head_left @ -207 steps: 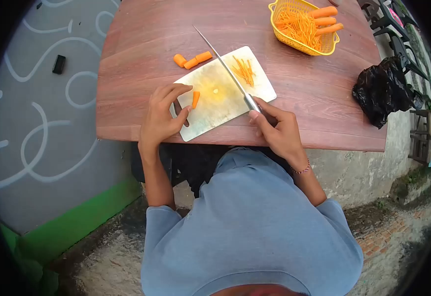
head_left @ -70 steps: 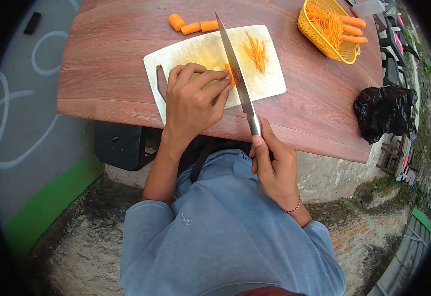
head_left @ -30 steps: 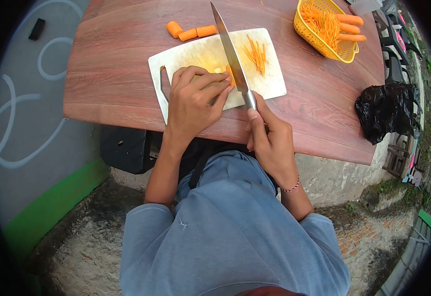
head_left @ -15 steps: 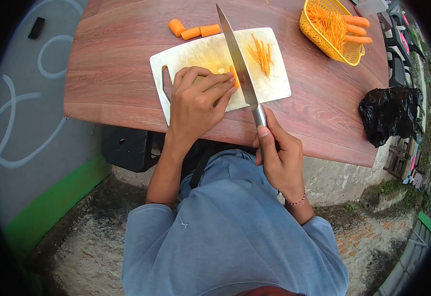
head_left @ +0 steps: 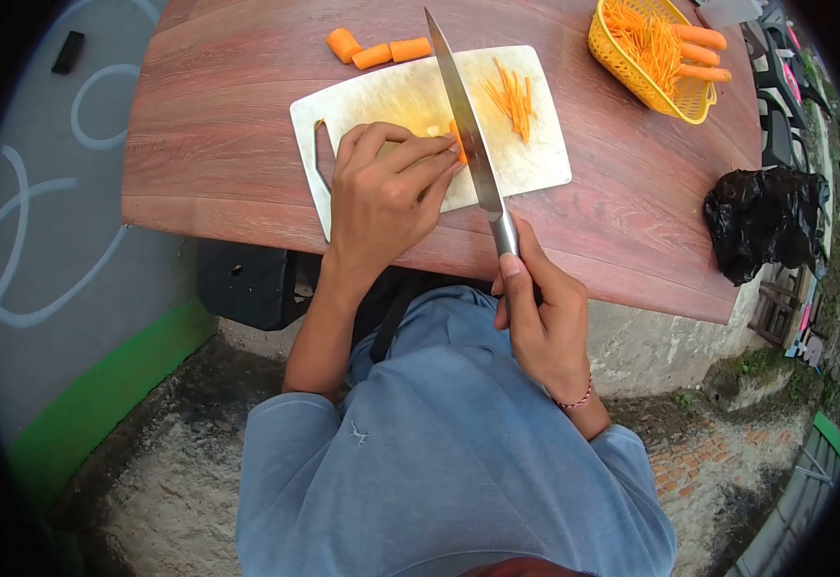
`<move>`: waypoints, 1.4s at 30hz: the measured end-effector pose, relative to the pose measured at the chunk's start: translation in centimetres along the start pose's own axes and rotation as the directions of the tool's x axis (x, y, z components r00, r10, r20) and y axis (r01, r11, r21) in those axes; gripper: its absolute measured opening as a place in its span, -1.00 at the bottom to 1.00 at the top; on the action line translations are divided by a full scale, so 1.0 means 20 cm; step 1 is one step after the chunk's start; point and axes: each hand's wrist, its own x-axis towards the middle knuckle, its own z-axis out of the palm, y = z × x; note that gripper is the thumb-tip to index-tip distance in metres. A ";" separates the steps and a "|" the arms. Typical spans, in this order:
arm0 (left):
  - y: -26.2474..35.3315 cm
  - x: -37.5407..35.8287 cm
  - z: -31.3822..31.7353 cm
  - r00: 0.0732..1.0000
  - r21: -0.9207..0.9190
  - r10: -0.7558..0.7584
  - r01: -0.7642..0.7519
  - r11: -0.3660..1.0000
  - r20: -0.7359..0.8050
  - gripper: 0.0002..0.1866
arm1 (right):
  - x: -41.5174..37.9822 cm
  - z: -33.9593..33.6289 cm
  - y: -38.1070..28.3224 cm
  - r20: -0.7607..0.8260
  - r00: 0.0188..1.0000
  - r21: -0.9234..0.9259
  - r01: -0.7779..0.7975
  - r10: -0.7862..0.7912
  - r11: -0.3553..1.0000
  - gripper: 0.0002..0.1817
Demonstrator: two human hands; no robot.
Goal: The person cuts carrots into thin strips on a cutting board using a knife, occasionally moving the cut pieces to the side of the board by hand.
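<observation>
My right hand [head_left: 545, 313] is wrapped round the metal handle of a long kitchen knife [head_left: 470, 125], its blade pointing away from me. With bent fingers, my left hand [head_left: 389, 188] presses an orange carrot piece [head_left: 458, 142] onto the white cutting board [head_left: 362, 101], just left of the blade. Most of that piece is hidden by the fingers and knife. Thin carrot strips [head_left: 513, 101] lie on the board to the right of the blade. Beyond the board's far edge rest three short carrot chunks [head_left: 372, 56].
At the table's far right stands a yellow plastic basket [head_left: 631, 82] with shredded carrot and three whole carrots. A black plastic bag [head_left: 764, 221] hangs at the right edge of the wooden table [head_left: 218, 125]. A dark stool [head_left: 247, 284] is under the near left edge.
The whole view has shifted slightly. Both hands keep their grips, and the knife stays beside the carrot piece with hardly any movement.
</observation>
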 end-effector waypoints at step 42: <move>0.02 0.02 0.05 0.999 0.021 -0.021 0.022 1.000 -0.034 -0.86 | 0.11 -0.04 0.02 -0.024 0.996 -0.092 0.087 -0.090 0.992 -0.56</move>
